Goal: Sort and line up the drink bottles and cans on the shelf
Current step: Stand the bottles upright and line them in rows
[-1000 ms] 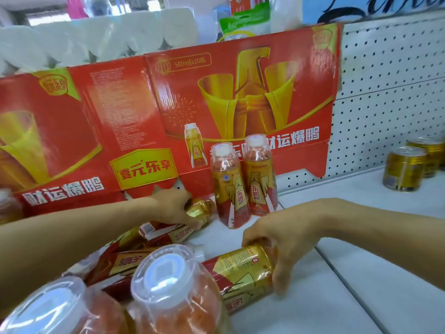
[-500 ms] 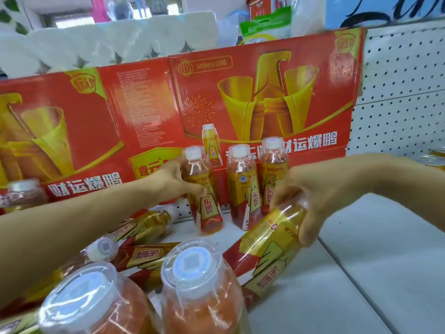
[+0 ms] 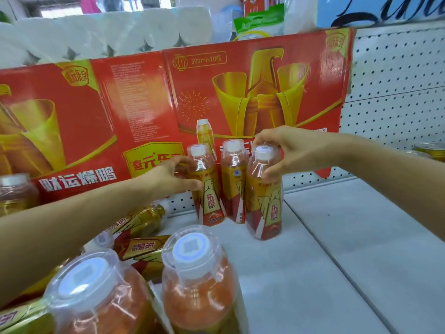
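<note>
Bottles (image 3: 263,194) upright in both hands

Shop shelving backed by pegboard, seen under even, bright light.

A white perforated back panel (image 3: 395,88) is set behind a pale grey shelf surface (image 3: 361,249), which is divided by a seam running toward the near edge. A flattened red and gold printed carton (image 3: 134,109) is propped upright along the back. Above it, wrapped white paper rolls (image 3: 101,32) are stacked, and a blue sign with black script (image 3: 385,8) is seen at upper right.
</note>
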`<state>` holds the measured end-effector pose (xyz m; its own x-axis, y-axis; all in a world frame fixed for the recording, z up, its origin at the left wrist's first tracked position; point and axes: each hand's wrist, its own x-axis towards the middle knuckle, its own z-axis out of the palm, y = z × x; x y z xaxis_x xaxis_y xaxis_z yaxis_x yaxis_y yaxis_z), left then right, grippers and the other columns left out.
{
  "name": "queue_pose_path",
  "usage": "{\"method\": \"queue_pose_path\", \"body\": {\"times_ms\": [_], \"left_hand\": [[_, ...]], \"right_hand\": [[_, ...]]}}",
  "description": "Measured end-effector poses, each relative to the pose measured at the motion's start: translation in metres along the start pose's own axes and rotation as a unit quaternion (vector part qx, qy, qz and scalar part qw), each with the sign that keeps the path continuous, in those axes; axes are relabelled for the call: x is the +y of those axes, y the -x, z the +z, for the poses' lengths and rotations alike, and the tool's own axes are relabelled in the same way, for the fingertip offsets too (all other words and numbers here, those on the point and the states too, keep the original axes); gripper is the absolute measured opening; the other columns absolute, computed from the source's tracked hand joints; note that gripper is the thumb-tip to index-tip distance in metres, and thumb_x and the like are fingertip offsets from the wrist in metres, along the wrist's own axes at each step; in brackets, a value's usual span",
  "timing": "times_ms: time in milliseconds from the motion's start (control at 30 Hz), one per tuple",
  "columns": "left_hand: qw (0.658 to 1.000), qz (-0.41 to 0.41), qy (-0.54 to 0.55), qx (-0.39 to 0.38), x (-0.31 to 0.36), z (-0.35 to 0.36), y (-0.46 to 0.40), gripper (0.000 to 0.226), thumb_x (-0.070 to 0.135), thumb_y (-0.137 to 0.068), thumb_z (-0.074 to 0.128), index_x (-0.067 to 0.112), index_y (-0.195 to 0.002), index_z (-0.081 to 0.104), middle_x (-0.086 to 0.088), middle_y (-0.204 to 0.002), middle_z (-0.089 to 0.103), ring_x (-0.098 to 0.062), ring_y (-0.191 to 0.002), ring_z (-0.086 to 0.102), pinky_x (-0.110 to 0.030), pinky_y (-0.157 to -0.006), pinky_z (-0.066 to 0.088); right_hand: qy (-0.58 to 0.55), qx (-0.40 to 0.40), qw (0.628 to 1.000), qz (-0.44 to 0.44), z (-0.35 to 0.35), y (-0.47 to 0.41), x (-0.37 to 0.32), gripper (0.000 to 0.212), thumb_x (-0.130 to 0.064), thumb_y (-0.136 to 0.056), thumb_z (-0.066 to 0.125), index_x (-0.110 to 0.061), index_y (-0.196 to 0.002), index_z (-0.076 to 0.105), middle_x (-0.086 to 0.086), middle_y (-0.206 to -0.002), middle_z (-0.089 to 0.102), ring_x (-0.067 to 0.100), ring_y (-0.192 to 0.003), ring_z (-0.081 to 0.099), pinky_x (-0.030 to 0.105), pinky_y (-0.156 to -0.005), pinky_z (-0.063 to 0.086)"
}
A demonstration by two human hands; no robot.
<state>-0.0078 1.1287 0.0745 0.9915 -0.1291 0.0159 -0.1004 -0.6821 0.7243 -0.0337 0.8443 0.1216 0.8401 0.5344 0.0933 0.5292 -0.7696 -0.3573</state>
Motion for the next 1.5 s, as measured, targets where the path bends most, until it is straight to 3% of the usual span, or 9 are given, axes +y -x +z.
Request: {"method": "queue_pose_path", "body": {"times_ms": [233,300,400,600,800,933,1033,1200,1500], "left_hand": [[0.999,0.030,0.009,0.017,0.013,-0.017,0.035,0.070,0.034,-0.081,0.073,0.024,-0.143,0.043,0.008,-0.132,0.055,-0.018,-0.109,0.063,-0.041,-0.095,0.053],[0.998,0.044,-0.011,0.034,0.021,-0.023,0.052,0.060,0.041,-0.080,0.072,0.027,-0.135,0.052,0.011,-0.126,0.059,-0.022,-0.102,0.067,-0.043,-0.096,0.051],[0.995,0.076,-0.032,0.054,0.034,-0.025,0.081,0.041,0.040,-0.086,0.068,0.031,-0.125,0.061,0.015,-0.116,0.066,-0.020,-0.102,0.067,-0.040,-0.100,0.049],[0.988,0.121,-0.013,0.095,0.052,-0.029,0.146,0.028,0.043,-0.090,0.059,0.030,-0.113,0.067,0.011,-0.104,0.073,-0.004,-0.102,0.067,-0.032,-0.097,0.050],[0.943,0.074,0.237,0.220,0.023,-0.013,0.198,0.073,0.089,-0.072,0.037,0.032,-0.104,0.069,0.003,-0.108,0.074,-0.020,-0.105,0.069,-0.038,-0.082,0.053],[0.931,0.053,0.253,0.258,0.004,0.032,0.236,0.059,0.066,-0.064,0.069,0.039,-0.116,0.059,0.010,-0.114,0.070,-0.010,-0.099,0.069,-0.033,-0.078,0.056],[0.949,0.079,0.162,0.259,0.010,0.064,0.256,0.075,0.050,-0.058,0.088,0.036,-0.123,0.052,0.013,-0.108,0.070,-0.003,-0.097,0.067,-0.024,-0.077,0.055],[0.930,0.084,0.167,0.317,0.027,0.086,0.235,0.051,0.023,-0.075,0.081,0.032,-0.115,0.052,0.011,-0.096,0.070,-0.001,-0.088,0.067,-0.027,-0.078,0.055],[0.937,0.140,0.186,0.260,0.060,0.132,0.140,0.051,0.029,-0.079,0.079,0.030,-0.119,0.048,0.013,-0.105,0.065,0.004,-0.093,0.064,-0.024,-0.083,0.054]], "right_hand": [[-0.056,0.049,0.996,0.050,0.025,-0.003,-0.004,0.074,-0.021,-0.087,0.071,-0.030,-0.147,0.029,0.000,-0.143,0.037,0.018,-0.113,0.057,0.039,-0.092,0.055],[0.016,0.085,0.995,0.055,0.036,-0.001,-0.007,0.080,-0.020,-0.087,0.069,-0.027,-0.151,0.022,0.003,-0.154,0.023,0.023,-0.137,0.033,0.043,-0.110,0.038],[0.084,0.197,0.977,-0.006,0.052,0.009,-0.024,0.071,-0.021,-0.089,0.065,-0.022,-0.150,0.030,0.003,-0.156,0.020,0.020,-0.144,0.011,0.041,-0.116,0.019],[-0.066,0.323,0.931,-0.155,0.076,0.040,-0.069,0.035,-0.013,-0.090,0.063,-0.020,-0.125,0.063,-0.001,-0.137,0.050,0.010,-0.130,0.041,0.016,-0.104,0.028],[-0.396,0.200,0.881,-0.167,0.110,0.089,-0.092,0.044,-0.050,-0.089,0.060,-0.034,-0.129,0.056,-0.019,-0.119,0.062,-0.005,-0.106,0.059,0.013,-0.082,0.048],[-0.403,0.098,0.895,-0.162,0.143,0.105,-0.102,0.081,-0.050,-0.072,0.079,-0.039,-0.141,0.036,-0.021,-0.127,0.057,-0.003,-0.117,0.056,0.022,-0.093,0.049],[-0.417,0.126,0.888,-0.145,0.155,0.111,-0.108,0.070,-0.023,-0.078,0.081,-0.030,-0.135,0.041,-0.023,-0.109,0.062,-0.003,-0.104,0.062,0.016,-0.086,0.051],[-0.418,0.194,0.882,-0.102,0.149,0.118,-0.087,0.068,-0.024,-0.078,0.080,-0.029,-0.131,0.039,-0.013,-0.111,0.061,-0.001,-0.098,0.064,0.019,-0.084,0.053],[-0.379,0.276,0.883,0.006,0.120,0.096,-0.004,0.072,-0.027,-0.082,0.076,-0.032,-0.136,0.028,-0.014,-0.117,0.057,-0.002,-0.103,0.060,0.022,-0.087,0.049]]}}
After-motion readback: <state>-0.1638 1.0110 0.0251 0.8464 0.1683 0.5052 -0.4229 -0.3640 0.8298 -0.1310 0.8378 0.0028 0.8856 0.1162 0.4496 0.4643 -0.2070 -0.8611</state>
